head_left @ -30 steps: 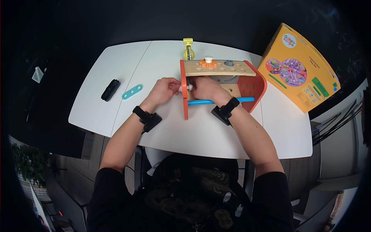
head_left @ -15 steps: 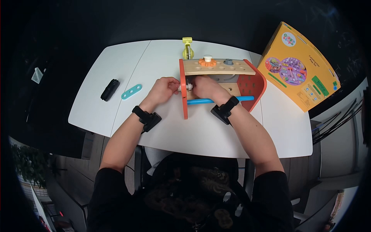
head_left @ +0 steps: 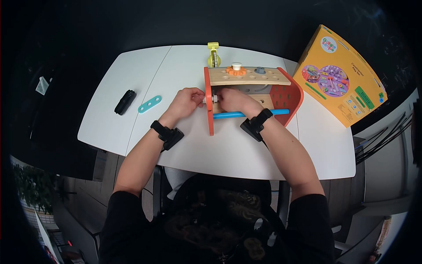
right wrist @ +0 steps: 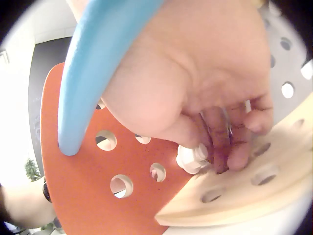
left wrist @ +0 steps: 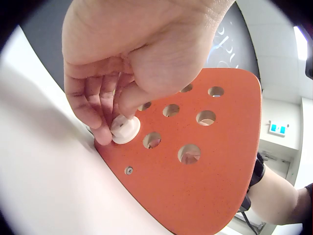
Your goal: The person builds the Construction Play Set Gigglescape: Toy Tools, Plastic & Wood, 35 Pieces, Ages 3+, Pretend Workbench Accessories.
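A toy workbench stands on the table, with an orange-red side panel (left wrist: 220, 161) full of round holes. Outside that panel, my left hand (head_left: 187, 104) pinches the white bolt head (left wrist: 125, 129) between thumb and fingers, low near the panel's edge. My right hand (head_left: 239, 102) reaches inside the workbench, over the blue rod (head_left: 228, 115). Its thumb and fingers pinch a white nut (right wrist: 191, 159) against the panel's inner face, close above the wooden lower board (right wrist: 234, 200). The bolt's shaft is hidden in the panel.
On the top board (head_left: 272, 78) sit an orange gear (head_left: 236, 72) with a white bolt and a grey nut (head_left: 260, 70). Behind stands a yellow-green toy piece (head_left: 213, 57). A teal strip (head_left: 150, 104) and black object (head_left: 125, 102) lie left; a yellow box (head_left: 343, 79) stands right.
The right fingers have shifted slightly around the white nut inside the panel. My left hand stays at the bolt head, and the workbench has hardly moved.
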Tool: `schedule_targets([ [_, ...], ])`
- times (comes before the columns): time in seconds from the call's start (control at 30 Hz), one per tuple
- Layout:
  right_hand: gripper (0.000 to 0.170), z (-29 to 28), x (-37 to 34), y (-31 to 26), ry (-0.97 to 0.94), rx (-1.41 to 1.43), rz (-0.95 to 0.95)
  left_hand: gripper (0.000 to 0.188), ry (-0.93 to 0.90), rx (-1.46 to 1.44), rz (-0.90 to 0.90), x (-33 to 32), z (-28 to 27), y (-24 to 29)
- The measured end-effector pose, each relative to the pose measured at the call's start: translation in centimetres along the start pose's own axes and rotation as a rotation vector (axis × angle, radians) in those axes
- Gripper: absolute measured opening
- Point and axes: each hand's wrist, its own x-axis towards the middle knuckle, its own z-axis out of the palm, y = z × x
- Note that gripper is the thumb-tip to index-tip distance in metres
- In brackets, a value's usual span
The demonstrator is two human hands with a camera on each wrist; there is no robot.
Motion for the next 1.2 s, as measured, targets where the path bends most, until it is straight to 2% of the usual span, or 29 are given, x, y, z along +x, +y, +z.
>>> schedule_targets([
  [0.1,0.034,0.7,0.7,0.7,-0.012,-0.034,-0.01,0.022,0.006,-0.005,-0.012,-0.1,0.0,0.2],
  [0.17,0.033,0.6,0.4,0.5,0.072,0.024,-0.024,0.022,0.013,-0.001,-0.017,-0.2,0.0,0.4],
  [0.3,0.031,-0.1,-0.8,-0.2,0.08,0.072,-0.037,0.023,0.005,0.019,0.003,-0.2,0.0,0.4],
  [0.37,0.021,0.2,-0.7,0.0,0.175,0.126,-0.106,0.023,0.008,0.033,0.011,0.0,0.0,0.2],
  [0.5,0.025,0.6,0.1,0.5,0.136,0.102,-0.111,0.024,0.007,0.006,0.004,-0.1,0.0,0.2],
  [0.57,0.03,1.2,0.8,0.7,0.044,0.006,-0.081,0.024,0.01,0.015,0.003,-0.2,-0.1,0.4],
  [0.7,0.035,0.7,0.4,0.4,0.023,-0.031,-0.053,0.024,0.008,0.04,-0.003,-0.2,-0.1,0.6],
  [0.87,0.028,0.2,-0.6,0.0,0.155,0.071,-0.136,0.023,0.002,0.037,-0.009,-0.2,0.0,0.5],
  [1.2,0.019,0.6,-0.1,0.2,0.175,0.066,-0.127,0.022,0.004,0.048,0.006,-0.2,0.0,0.5],
])
